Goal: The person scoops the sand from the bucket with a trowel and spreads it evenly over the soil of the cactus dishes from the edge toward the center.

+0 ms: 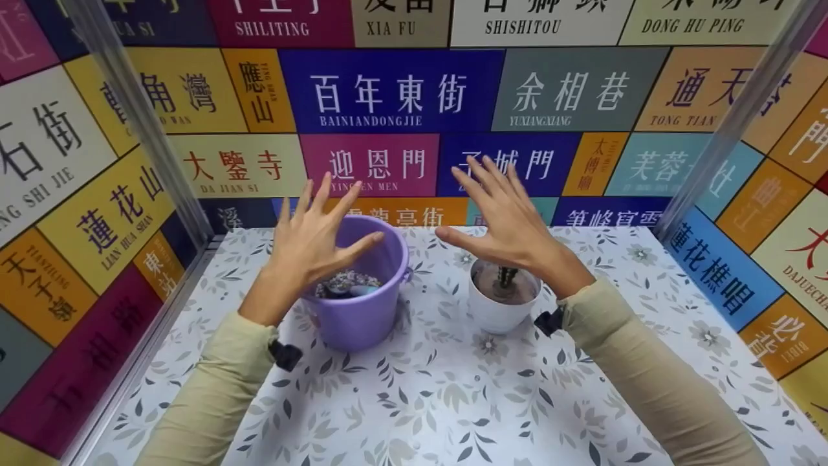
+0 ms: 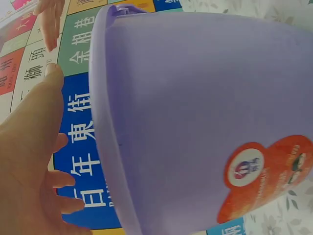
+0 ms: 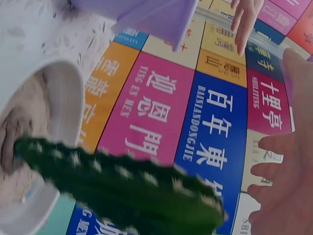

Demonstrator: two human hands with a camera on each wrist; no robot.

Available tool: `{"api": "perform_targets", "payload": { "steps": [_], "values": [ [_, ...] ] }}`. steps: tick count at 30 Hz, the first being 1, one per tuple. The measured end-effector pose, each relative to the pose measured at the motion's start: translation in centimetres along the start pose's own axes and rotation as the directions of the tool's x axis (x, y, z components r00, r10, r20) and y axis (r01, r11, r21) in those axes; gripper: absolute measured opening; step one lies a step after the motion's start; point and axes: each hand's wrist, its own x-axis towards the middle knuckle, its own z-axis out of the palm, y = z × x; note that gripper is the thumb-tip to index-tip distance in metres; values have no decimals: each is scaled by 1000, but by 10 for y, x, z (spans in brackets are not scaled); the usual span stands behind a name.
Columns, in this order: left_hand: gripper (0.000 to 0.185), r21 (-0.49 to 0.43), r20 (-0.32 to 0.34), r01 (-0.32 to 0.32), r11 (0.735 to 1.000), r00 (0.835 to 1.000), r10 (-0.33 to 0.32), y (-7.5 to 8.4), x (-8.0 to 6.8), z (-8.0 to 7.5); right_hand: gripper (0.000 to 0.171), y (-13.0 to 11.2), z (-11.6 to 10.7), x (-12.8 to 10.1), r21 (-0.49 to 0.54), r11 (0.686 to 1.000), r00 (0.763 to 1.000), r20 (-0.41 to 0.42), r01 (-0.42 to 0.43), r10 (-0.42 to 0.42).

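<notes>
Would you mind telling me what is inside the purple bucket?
The purple bucket holds speckled gravel-like soil and what looks like a light blue scoop. The left hand covers part of it; anything deeper is hidden.

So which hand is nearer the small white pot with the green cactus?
Right hand: it hovers open just above the white cactus pot. Left hand is over the purple plastic bucket beside it.
</notes>
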Motion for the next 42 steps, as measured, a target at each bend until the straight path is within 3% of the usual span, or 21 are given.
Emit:
{"api": "perform_targets", "payload": {
  "steps": [9, 18, 28, 33, 42],
  "values": [
    [88, 1, -10, -62, 998, 998, 62, 0, -13, 8, 93, -19, 27, 0, 129, 992, 1000, -2, 8, -8],
    [76, -8, -46, -157, 988, 987, 156, 3, -22, 17, 88, -39, 67, -5, 309, 949, 993, 113, -54, 20],
    [66, -43, -7, -169, 985, 986, 169, 5, -25, 23, 81, -54, 103, -12, 422, 904, 994, 110, -63, 18],
    [62, -95, -7, -193, 977, 981, 194, 7, -24, 26, 75, -58, 115, -15, 543, 835, 992, 120, -90, 30],
    [53, -248, 50, -217, 944, 970, 237, 7, -21, 30, 64, -64, 133, -21, 746, 660, 996, 73, -89, 53]
  ]
}}
